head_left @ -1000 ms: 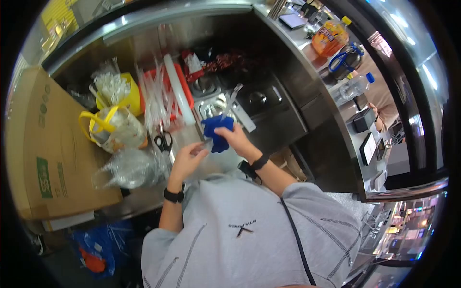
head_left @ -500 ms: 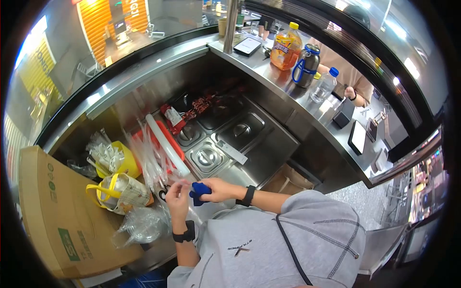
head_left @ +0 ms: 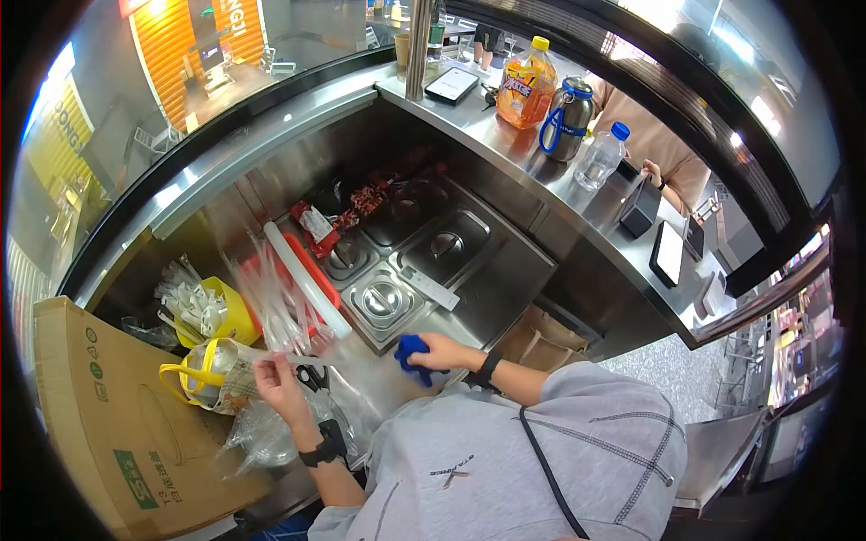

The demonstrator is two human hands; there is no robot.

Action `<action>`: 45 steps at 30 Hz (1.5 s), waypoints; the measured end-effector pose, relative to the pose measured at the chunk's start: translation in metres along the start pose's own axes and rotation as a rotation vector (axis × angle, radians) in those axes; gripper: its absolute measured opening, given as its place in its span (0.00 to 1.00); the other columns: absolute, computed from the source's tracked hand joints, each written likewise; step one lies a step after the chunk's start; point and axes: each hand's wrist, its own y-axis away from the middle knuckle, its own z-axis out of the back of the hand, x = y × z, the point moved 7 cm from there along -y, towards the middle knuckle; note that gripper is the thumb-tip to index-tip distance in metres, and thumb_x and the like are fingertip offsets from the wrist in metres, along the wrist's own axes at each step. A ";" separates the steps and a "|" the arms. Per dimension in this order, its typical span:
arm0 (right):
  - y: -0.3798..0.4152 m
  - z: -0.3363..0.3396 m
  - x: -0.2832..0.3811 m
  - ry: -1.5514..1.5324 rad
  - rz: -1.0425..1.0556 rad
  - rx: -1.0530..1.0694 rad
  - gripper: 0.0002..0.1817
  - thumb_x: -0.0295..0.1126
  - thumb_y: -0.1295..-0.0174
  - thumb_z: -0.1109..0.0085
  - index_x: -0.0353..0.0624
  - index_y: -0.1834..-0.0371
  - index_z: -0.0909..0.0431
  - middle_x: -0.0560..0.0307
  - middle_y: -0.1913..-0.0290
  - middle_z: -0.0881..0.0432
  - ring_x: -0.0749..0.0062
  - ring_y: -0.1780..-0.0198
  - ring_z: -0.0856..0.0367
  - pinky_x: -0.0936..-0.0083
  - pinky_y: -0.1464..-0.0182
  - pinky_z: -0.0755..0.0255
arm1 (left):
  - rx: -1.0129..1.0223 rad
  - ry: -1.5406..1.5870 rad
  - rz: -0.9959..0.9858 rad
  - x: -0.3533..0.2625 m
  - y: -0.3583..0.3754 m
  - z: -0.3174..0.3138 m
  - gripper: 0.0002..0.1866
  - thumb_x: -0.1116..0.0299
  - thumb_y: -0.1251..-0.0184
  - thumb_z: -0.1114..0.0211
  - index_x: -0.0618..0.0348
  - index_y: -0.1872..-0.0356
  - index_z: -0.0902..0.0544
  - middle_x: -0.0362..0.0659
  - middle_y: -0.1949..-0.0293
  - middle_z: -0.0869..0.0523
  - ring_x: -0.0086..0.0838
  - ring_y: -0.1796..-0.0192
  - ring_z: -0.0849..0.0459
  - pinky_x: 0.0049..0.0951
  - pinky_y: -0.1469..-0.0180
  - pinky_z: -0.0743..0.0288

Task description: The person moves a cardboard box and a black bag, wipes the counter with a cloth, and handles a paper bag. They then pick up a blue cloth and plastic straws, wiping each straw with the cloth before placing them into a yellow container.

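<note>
My left hand [head_left: 279, 386] is closed, thumb against fingers, on a thin translucent strip [head_left: 311, 360] that stretches toward the right. Crumpled in my right hand [head_left: 437, 353] is a blue cloth [head_left: 414, 357], with parts of it hanging below the fingers. The two hands are apart, above the steel counter. Black-handled scissors [head_left: 314, 375] lie just right of my left hand. Below that hand is a bundle of clear plastic bags [head_left: 263, 431]. A patterned bag with yellow handles [head_left: 225, 370] stands left of it.
At left are a large cardboard box [head_left: 117, 415] and a yellow container [head_left: 232, 308] of wrapped items. A red tray [head_left: 311, 268] carries a white roll [head_left: 307, 281] and clear plastic sleeves. Lidded steel pans [head_left: 382, 300] sit ahead. Bottles line the raised ledge [head_left: 505, 142]; a person stands behind it.
My hands have moved apart: the left went left with the translucent strip, the right went right with the blue cloth. The scissors show more fully. The view has shifted slightly.
</note>
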 end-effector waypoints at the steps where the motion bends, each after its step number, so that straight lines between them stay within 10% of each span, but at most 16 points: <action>1: -0.001 0.009 0.009 -0.002 -0.069 -0.031 0.21 0.43 0.45 0.38 0.43 0.51 0.21 0.55 0.61 0.15 0.69 0.60 0.17 0.71 0.54 0.25 | 0.039 -0.051 0.012 0.011 0.001 -0.001 0.05 0.73 0.31 0.37 0.60 0.59 0.24 0.35 0.66 0.20 0.15 0.68 0.27 0.16 0.66 0.33; 8: -0.007 -0.003 0.106 0.020 0.387 -0.196 0.27 0.45 0.42 0.34 0.37 0.46 0.25 0.45 0.58 0.19 0.58 0.56 0.19 0.66 0.53 0.26 | 0.476 -0.109 0.279 0.048 0.056 -0.078 0.07 0.75 0.36 0.32 0.62 0.64 0.24 0.37 0.67 0.19 0.18 0.69 0.20 0.20 0.67 0.24; 20: 0.002 -0.064 0.041 0.340 0.270 0.193 0.24 0.45 0.44 0.35 0.42 0.48 0.21 0.43 0.59 0.20 0.48 0.54 0.22 0.60 0.53 0.29 | 0.221 0.072 0.212 0.031 0.045 -0.030 0.08 0.70 0.33 0.33 0.58 0.65 0.24 0.36 0.71 0.21 0.17 0.75 0.25 0.17 0.73 0.32; 31: 0.002 -0.041 0.062 0.101 0.284 -0.019 0.22 0.43 0.45 0.33 0.38 0.52 0.21 0.43 0.57 0.20 0.52 0.55 0.21 0.63 0.53 0.28 | 0.319 0.032 0.263 0.040 0.057 -0.039 0.08 0.70 0.33 0.33 0.59 0.64 0.24 0.37 0.70 0.20 0.18 0.73 0.23 0.18 0.71 0.30; 45: 0.001 -0.079 -0.013 0.412 0.201 0.256 0.21 0.44 0.44 0.36 0.40 0.53 0.20 0.42 0.58 0.19 0.48 0.55 0.20 0.60 0.52 0.28 | 0.205 0.058 0.182 0.031 0.051 -0.025 0.08 0.68 0.31 0.35 0.59 0.63 0.25 0.35 0.70 0.22 0.16 0.73 0.24 0.18 0.72 0.31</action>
